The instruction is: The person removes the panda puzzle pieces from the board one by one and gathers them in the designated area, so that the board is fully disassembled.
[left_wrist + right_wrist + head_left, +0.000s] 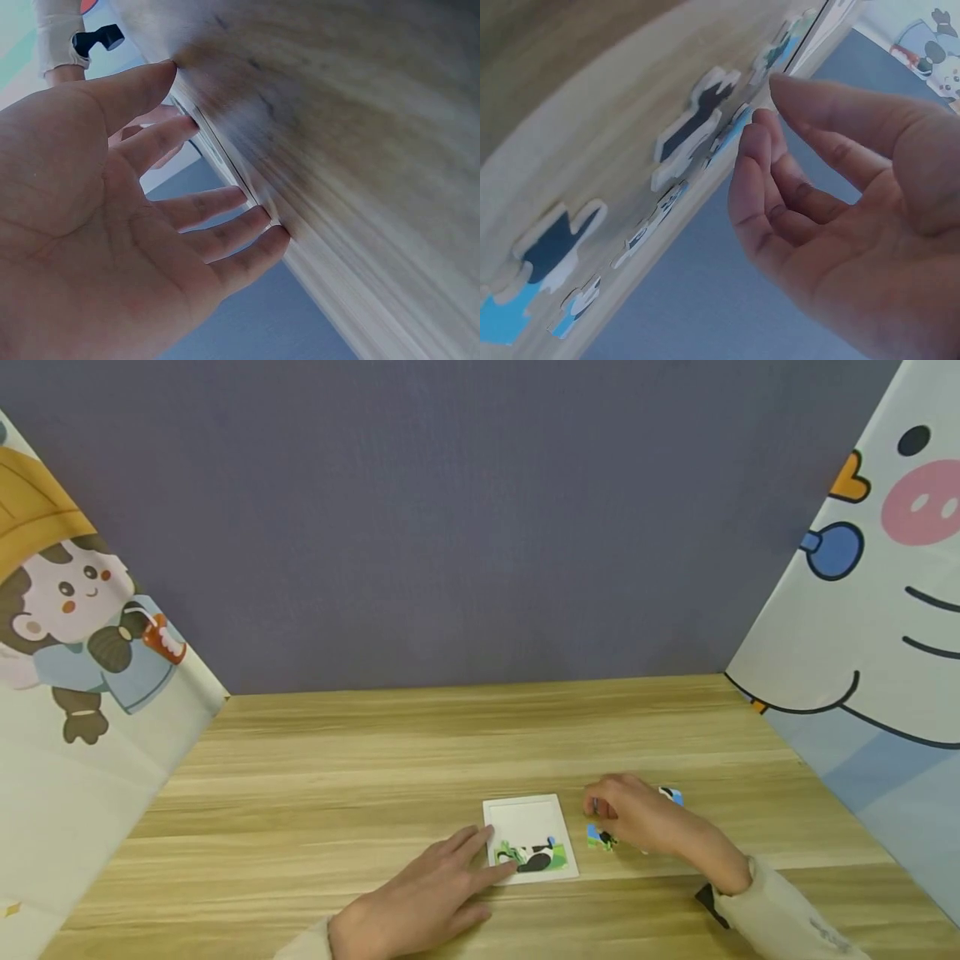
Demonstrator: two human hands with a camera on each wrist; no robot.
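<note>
A white puzzle tray (525, 821) lies on the table, its lower part filled with joined pieces of a black-and-white cow picture (536, 858) on green. My left hand (427, 893) is spread flat, its fingers touching the tray's left edge and the pieces. To the right of the tray, my right hand (637, 814) bends its fingers low over loose puzzle pieces. Its thumb and fingertips stand slightly apart, and no piece shows between them in the right wrist view. A blue, black and green piece (600, 837) lies just below that hand. Another piece (672, 795) shows behind it.
In the right wrist view several loose pieces lie on the wooden table, among them a black-and-white piece (697, 124) and a blue-and-black one (547, 255). A dark wall (480, 527) closes the back. Cartoon-printed panels (885, 610) stand at both sides.
</note>
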